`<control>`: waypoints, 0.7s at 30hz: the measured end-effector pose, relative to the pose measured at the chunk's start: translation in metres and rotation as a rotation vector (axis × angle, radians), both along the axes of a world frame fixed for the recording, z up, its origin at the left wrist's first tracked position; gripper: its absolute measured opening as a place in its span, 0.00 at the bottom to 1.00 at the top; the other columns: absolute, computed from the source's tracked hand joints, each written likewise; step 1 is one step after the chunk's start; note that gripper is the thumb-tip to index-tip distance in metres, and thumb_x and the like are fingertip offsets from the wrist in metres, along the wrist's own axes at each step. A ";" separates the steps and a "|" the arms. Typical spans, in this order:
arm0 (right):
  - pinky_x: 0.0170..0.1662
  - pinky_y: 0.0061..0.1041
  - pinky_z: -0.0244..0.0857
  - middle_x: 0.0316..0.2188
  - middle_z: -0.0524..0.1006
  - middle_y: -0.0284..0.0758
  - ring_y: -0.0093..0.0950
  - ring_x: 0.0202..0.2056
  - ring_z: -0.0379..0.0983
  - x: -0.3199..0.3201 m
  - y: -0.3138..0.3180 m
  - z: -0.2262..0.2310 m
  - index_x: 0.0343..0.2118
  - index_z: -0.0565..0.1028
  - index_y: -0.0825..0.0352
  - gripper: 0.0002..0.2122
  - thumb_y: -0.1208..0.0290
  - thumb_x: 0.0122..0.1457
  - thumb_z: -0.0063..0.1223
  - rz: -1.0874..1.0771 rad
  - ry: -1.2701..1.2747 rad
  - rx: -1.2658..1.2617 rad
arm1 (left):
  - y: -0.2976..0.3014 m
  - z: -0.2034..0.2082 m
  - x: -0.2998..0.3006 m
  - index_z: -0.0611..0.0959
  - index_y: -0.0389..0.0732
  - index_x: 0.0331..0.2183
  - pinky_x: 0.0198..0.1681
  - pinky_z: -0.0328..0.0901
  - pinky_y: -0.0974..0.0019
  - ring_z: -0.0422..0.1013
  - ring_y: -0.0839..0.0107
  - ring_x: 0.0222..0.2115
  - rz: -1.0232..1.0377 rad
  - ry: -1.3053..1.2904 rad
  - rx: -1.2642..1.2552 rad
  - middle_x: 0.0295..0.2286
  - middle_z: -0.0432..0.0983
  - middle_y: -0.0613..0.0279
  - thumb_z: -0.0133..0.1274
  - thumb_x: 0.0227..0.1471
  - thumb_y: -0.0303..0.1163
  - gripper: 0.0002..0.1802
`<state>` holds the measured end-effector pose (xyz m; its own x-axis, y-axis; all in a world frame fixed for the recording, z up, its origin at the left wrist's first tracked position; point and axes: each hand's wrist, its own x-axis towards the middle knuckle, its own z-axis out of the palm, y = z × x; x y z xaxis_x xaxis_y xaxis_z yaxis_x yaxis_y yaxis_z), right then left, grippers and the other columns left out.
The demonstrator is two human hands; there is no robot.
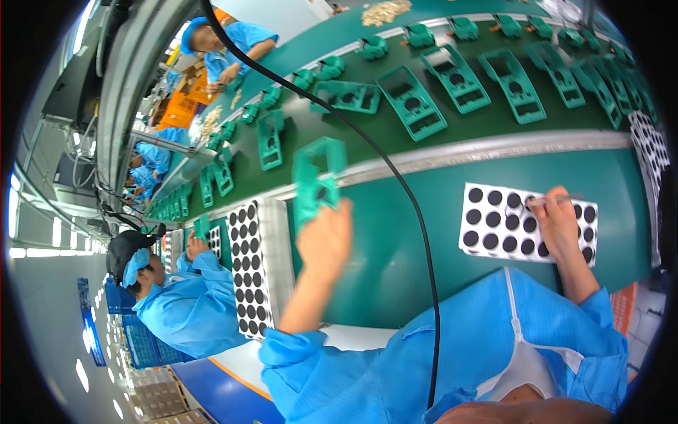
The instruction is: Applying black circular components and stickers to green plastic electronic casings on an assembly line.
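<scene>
My left hand (326,240) grips a green plastic housing (305,185) by its near end. The housing stands up in front of the metal rail and is smeared by motion. On the right, a white sheet of round black stickers (486,225) lies on the green work surface. Over that sheet, my right hand (556,225) pinches slim metal tweezers (569,198), their tip above the upper row of stickers. Whether a sticker is caught in the tip is too small to tell.
Beyond a metal rail (480,153), a green conveyor carries several green housings (412,104) and smaller green parts (464,28). Stacked sticker sheets (248,268) stand left of my left arm. A black cable (417,205) hangs across the view. Co-workers (187,311) work along the left.
</scene>
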<state>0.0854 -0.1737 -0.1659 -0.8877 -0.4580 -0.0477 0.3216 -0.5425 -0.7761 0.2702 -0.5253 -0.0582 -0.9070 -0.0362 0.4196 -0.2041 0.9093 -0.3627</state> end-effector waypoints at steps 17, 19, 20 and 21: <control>0.37 0.24 0.71 0.24 0.71 0.34 0.18 0.25 0.68 0.046 -0.032 0.029 0.31 0.66 0.68 0.03 0.76 0.59 0.43 -0.005 0.081 0.030 | 0.109 -0.064 0.028 0.70 0.35 0.45 0.46 0.59 0.50 0.64 0.51 0.43 -0.317 -0.005 0.629 0.40 0.68 0.51 0.62 0.32 0.34 0.34; 0.31 0.22 0.72 0.27 0.74 0.37 0.18 0.25 0.71 0.059 -0.055 0.026 0.31 0.67 0.69 0.02 0.77 0.57 0.44 0.033 0.103 0.052 | 0.097 -0.065 0.021 0.70 0.35 0.45 0.51 0.56 0.52 0.59 0.48 0.50 -0.244 0.039 0.622 0.44 0.66 0.52 0.63 0.33 0.34 0.34; 0.31 0.20 0.72 0.28 0.74 0.38 0.18 0.25 0.72 0.065 -0.067 0.028 0.31 0.67 0.70 0.02 0.78 0.57 0.45 0.072 0.121 0.046 | 0.094 -0.068 0.019 0.70 0.35 0.45 0.51 0.56 0.52 0.59 0.48 0.50 -0.241 0.036 0.622 0.44 0.66 0.52 0.63 0.33 0.34 0.34; 0.32 0.18 0.72 0.28 0.75 0.38 0.19 0.26 0.72 0.069 -0.076 0.026 0.31 0.68 0.70 0.02 0.78 0.57 0.44 0.109 0.132 0.064 | 0.091 -0.070 0.017 0.70 0.35 0.45 0.51 0.55 0.52 0.57 0.48 0.51 -0.265 0.012 0.694 0.45 0.65 0.52 0.63 0.33 0.34 0.34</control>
